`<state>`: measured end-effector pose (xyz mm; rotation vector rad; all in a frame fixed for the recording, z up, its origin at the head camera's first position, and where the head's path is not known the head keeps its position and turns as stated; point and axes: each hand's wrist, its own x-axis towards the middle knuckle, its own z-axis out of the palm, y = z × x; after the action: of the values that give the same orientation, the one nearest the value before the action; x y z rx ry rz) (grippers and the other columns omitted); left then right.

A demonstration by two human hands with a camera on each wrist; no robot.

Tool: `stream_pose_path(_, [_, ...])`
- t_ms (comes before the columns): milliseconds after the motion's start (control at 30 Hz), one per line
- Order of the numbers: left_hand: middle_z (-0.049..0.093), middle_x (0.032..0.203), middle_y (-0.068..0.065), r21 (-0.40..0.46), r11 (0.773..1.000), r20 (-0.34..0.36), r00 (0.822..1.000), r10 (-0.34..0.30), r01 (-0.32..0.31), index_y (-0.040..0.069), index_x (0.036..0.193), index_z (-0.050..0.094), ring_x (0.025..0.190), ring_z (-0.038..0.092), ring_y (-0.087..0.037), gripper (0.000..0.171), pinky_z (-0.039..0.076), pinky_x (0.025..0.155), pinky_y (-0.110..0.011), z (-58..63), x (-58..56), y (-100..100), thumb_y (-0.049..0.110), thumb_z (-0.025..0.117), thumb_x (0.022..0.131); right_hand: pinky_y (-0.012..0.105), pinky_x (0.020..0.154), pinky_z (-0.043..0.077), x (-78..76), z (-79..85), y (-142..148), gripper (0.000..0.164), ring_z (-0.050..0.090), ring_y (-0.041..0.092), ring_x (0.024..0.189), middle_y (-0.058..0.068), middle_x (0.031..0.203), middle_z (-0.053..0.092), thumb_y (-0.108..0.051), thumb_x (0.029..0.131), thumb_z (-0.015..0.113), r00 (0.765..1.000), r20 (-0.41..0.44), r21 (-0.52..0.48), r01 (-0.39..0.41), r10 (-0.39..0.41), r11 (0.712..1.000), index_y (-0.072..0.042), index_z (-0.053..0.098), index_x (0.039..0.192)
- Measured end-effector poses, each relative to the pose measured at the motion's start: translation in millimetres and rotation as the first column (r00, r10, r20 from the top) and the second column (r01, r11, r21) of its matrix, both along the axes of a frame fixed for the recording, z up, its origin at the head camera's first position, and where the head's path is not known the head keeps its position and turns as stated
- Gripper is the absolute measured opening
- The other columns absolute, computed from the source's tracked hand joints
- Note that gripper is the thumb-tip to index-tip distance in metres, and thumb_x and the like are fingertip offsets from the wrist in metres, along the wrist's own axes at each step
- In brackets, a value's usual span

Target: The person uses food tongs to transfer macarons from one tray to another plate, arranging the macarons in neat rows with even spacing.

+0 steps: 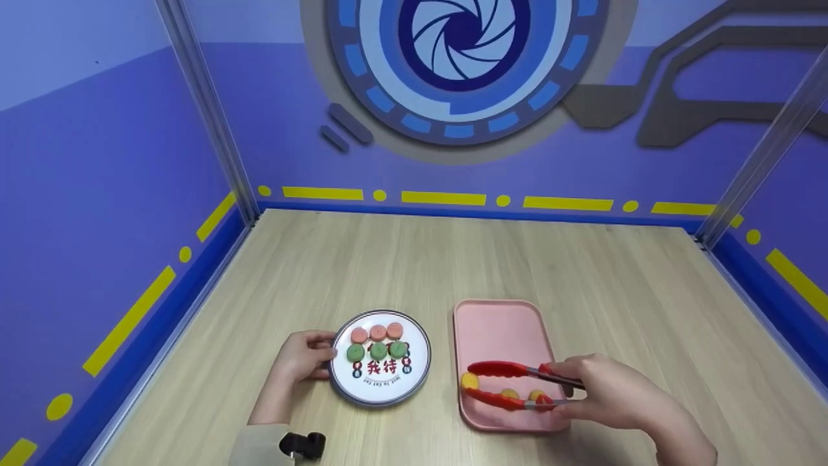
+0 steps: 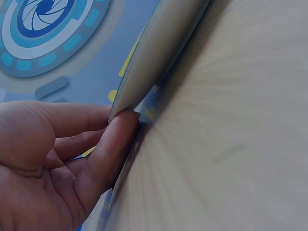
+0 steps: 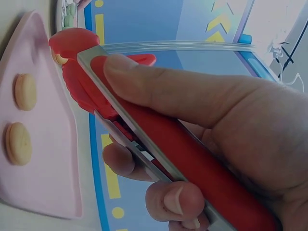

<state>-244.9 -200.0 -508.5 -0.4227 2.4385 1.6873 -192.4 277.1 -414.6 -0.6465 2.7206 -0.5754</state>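
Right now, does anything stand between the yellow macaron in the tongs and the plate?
Nothing visible does: the yellow macaron is raised in the tongs by the left rim of the pink tray, with only table between tray and plate.

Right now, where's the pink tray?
In the head view, the pink tray is on the table, right of the white plate, beneath the red tongs in the right hand.

Plate (image 1: 383, 392) left of tray (image 1: 498, 330)
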Motion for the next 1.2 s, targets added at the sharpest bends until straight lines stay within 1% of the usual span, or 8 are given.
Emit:
stream_pose_path(133, [0.064,0.104,-0.015,-0.003,1.000,0.007,1.000,0.007,-0.007,-0.003,0.132,0.065,0.072,0.063,-0.016,0.039,0.065,0.058,-0.029,0.7,0.8,0,-0.005,0.067,0.093,0.023,0.068,0.058,-4.0,0.7,-6,0.064,0.061,0.003,0.081,0.003,0.108,0.077,-0.052,0.080,0.084,0.995,-0.071,-0.020,-0.075,0.074,0.997,-0.006,0.074,0.124])
stream_pose_path(233, [0.065,0.102,-0.014,-0.003,1.000,0.002,1.000,0.005,-0.005,-0.003,0.132,0.066,0.072,0.064,-0.015,0.039,0.065,0.057,-0.029,0.6,0.5,0,-0.005,0.067,0.093,0.021,0.064,0.055,-8.1,1.3,-11,0.063,0.061,0.003,0.080,0.000,0.102,0.076,-0.052,0.080,0.083,0.991,-0.086,-0.038,-0.109,0.106,0.993,-0.007,0.074,0.123])
stream_pose_path(367, [0.065,0.102,-0.014,-0.004,1.000,0.002,1.000,0.004,-0.004,-0.003,0.131,0.066,0.072,0.064,-0.015,0.039,0.064,0.057,-0.029,0.3,-0.5,1,-0.005,0.067,0.093,0.021,0.063,0.052,-12.8,2.3,-20,0.058,0.060,0.005,0.079,-0.004,0.098,0.074,-0.045,0.080,0.086,0.991,-0.080,-0.043,-0.113,0.109,0.993,-0.010,0.074,0.124])
stream_pose_path(500, [0.065,0.103,-0.014,-0.003,1.000,0.004,1.000,0.004,-0.004,-0.003,0.131,0.066,0.072,0.064,-0.015,0.039,0.064,0.057,-0.029,0.6,-0.3,1,-0.005,0.067,0.093,0.021,0.064,0.053,-16.4,2.0,-30,0.052,0.059,0.003,0.079,-0.006,0.099,0.075,-0.035,0.079,0.088,0.989,-0.087,-0.055,-0.122,0.117,0.991,-0.012,0.074,0.124])
stream_pose_path(633, [0.064,0.103,-0.015,0.006,1.000,-0.003,1.000,0.006,-0.006,-0.004,0.132,0.065,0.071,0.064,-0.016,0.039,0.065,0.057,-0.030,0.6,-0.2,1,-0.005,0.068,0.092,0.019,0.064,0.051,-20.9,0.6,-38,0.044,0.057,0.001,0.077,-0.009,0.096,0.073,-0.035,0.082,0.086,0.980,-0.130,-0.074,-0.164,0.154,0.984,-0.016,0.075,0.120])
stream_pose_path(900, [0.064,0.101,-0.012,-0.015,1.000,0.002,1.000,0.012,-0.012,-0.003,0.130,0.067,0.073,0.064,-0.016,0.039,0.065,0.057,-0.029,-1.0,0.0,2,-0.005,0.068,0.091,0.021,0.066,0.052,-29.3,-1.4,-60,0.044,0.057,0.001,0.076,-0.007,0.095,0.073,-0.034,0.082,0.086,0.966,-0.150,-0.045,-0.218,0.209,0.975,-0.015,0.076,0.119])
stream_pose_path(1000, [0.063,0.100,-0.012,-0.018,1.000,0.002,1.000,0.010,-0.010,-0.003,0.130,0.067,0.072,0.063,-0.016,0.039,0.064,0.057,-0.029,-1.1,-0.3,2,-0.005,0.068,0.091,0.021,0.065,0.051,-31.9,-3.0,-70,0.040,0.056,0.002,0.074,-0.007,0.092,0.073,-0.036,0.081,0.087,0.965,-0.154,-0.027,-0.221,0.214,0.975,-0.017,0.076,0.114])
stream_pose_path(1200, [0.064,0.103,-0.013,-0.005,1.000,0.000,1.000,0.007,-0.007,-0.004,0.132,0.065,0.072,0.063,-0.015,0.041,0.065,0.058,-0.030,-0.1,-0.4,1,-0.006,0.068,0.091,0.024,0.068,0.054,-38.6,-6.6,-89,0.046,0.061,0.007,0.076,-0.004,0.097,0.076,-0.040,0.080,0.087,0.971,-0.130,-0.013,-0.206,0.202,0.979,-0.016,0.077,0.118])
